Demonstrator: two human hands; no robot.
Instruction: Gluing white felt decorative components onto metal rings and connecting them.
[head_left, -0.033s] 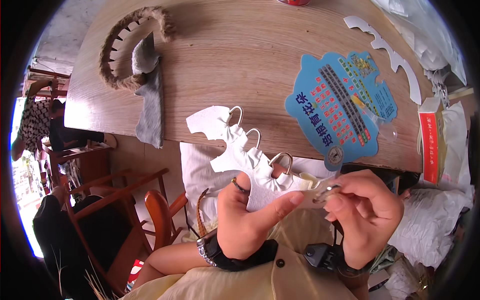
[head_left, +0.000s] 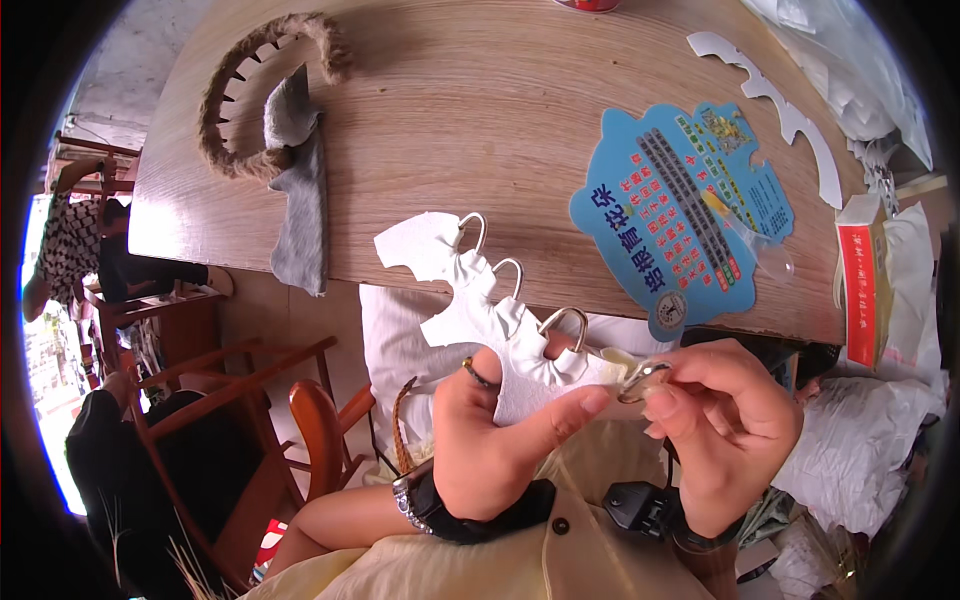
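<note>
Left hand (head_left: 495, 440) grips scalloped white strip (head_left: 470, 300) – right hand (head_left: 725, 420) pinches metal ring (head_left: 643, 381)

Black wristbands, pale yellow garment

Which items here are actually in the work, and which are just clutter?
In the work:
left hand holding the white scalloped strip
right hand pinching a metal ring
metal rings already on the strip

Lying about:
blue printed fan
rope-wrapped arc
grey cloth
red and white box
spare white cutout
</note>
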